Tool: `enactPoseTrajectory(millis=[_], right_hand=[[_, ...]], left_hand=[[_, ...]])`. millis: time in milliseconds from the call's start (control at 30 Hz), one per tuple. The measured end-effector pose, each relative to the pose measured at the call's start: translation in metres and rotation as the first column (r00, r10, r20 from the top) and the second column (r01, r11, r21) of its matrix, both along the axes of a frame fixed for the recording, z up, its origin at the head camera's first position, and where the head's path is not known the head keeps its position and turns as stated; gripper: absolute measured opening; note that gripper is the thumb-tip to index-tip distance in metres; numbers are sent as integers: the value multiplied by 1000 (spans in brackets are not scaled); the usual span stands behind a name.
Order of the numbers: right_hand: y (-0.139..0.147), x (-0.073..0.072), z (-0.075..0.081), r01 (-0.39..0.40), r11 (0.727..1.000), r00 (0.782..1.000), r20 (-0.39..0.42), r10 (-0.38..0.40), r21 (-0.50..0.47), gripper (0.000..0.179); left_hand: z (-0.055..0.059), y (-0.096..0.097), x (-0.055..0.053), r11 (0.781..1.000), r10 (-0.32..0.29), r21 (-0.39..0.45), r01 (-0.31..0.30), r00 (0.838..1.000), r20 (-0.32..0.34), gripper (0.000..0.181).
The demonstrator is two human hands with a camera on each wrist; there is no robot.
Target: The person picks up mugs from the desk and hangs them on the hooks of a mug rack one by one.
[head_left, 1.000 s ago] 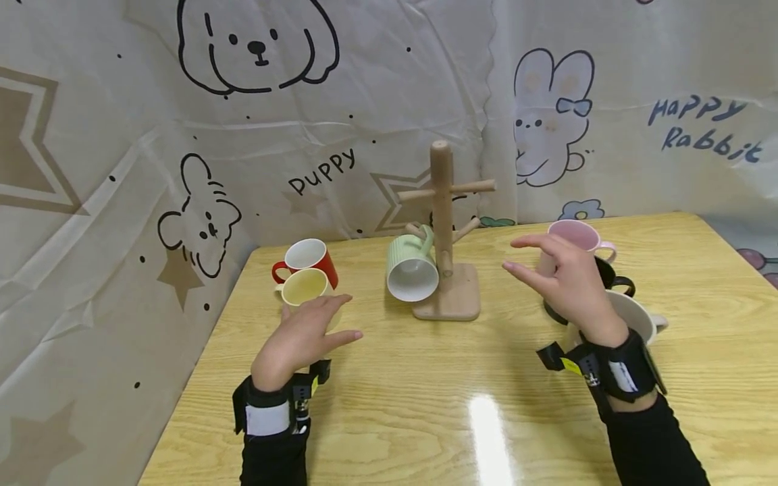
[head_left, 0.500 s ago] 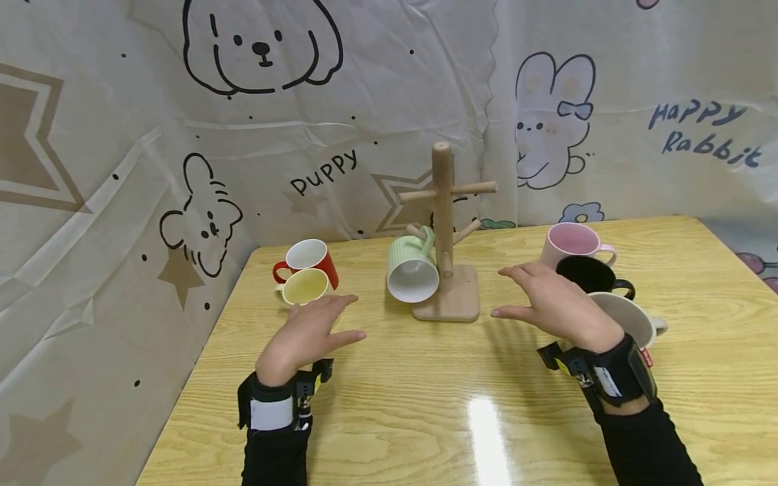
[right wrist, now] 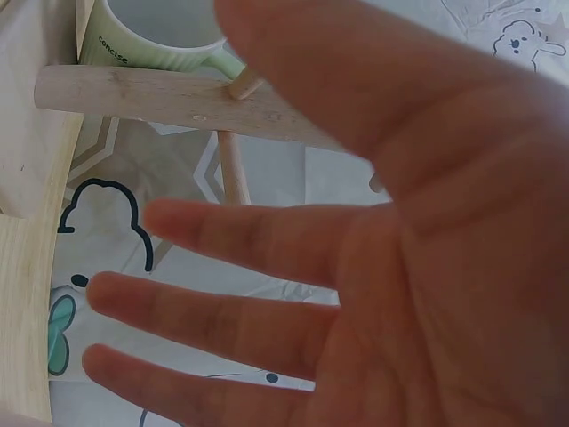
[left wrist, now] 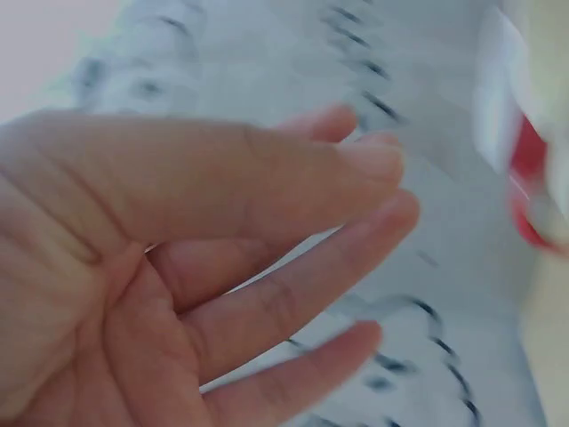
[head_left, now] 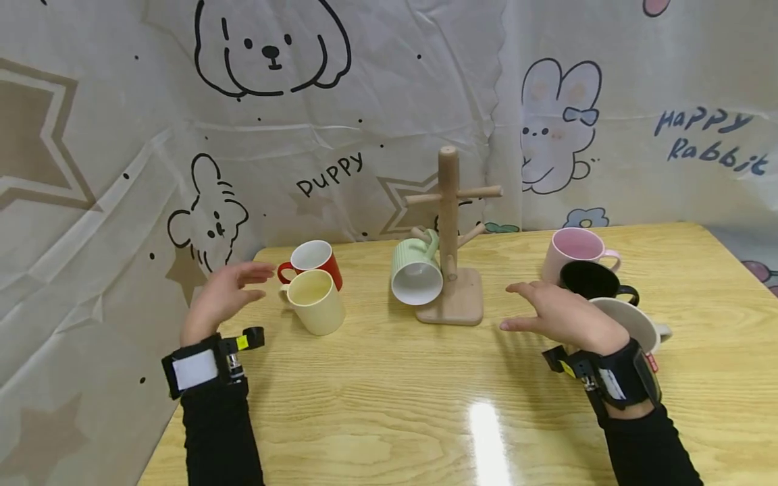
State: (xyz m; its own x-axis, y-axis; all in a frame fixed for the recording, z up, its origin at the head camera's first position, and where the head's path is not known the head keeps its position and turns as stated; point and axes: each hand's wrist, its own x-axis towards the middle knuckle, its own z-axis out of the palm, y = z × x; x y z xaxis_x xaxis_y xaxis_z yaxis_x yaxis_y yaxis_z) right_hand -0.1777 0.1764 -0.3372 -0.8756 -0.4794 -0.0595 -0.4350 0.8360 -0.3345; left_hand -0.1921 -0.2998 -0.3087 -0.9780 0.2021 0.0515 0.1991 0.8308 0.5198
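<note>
My left hand (head_left: 223, 300) hovers to the left of the yellow mug (head_left: 325, 312) and the red mug (head_left: 331, 267), its fingers extended and apart from both. In the left wrist view its palm holds nothing, and the red mug's handle blurs at the right edge. On the right, my right hand (head_left: 565, 314) floats in front of the black mug (head_left: 588, 278) and the white mug (head_left: 632, 324), partly covering them. Its fingers are spread with nothing between them. A ribbed green mug (head_left: 408, 260) hangs by its handle from a low peg of the wooden mug tree (head_left: 448, 223).
A pink mug (head_left: 556, 260) stands behind the black one at the back right. The mug tree's square base (head_left: 462, 307) rests on the wooden table (head_left: 389, 405). A printed cloth (head_left: 377, 81) hangs behind and along the left side.
My left hand has moved left and up, away from in front of the yellow mug, uncovering it. The right hand dropped slightly and shifted a little, uncovering the black and pink mugs.
</note>
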Motion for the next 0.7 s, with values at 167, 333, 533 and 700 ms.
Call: enactPoseTrajectory(millis=[167,333,533,700], right_hand=[[2,1,-5,-8,1000,1000,-3,8,-8,74],[-1,-1,-9,-15,1000,1000,0,15,-7,70],[-2,-5,-9,-16,1000,999,38,15,4,70],[-3,-7,-8,-14,1000,997,73,13,13,71]], left_hand=[[-30,-26,-34,999,24,-29,-21,992,123,46],[-64,-32,-52,998,43,-59,-37,994,100,39],[-73,-25,-55,992,58,-107,-59,998,-13,23],[-61,-15,-45,989,50,-138,-53,998,-29,18]])
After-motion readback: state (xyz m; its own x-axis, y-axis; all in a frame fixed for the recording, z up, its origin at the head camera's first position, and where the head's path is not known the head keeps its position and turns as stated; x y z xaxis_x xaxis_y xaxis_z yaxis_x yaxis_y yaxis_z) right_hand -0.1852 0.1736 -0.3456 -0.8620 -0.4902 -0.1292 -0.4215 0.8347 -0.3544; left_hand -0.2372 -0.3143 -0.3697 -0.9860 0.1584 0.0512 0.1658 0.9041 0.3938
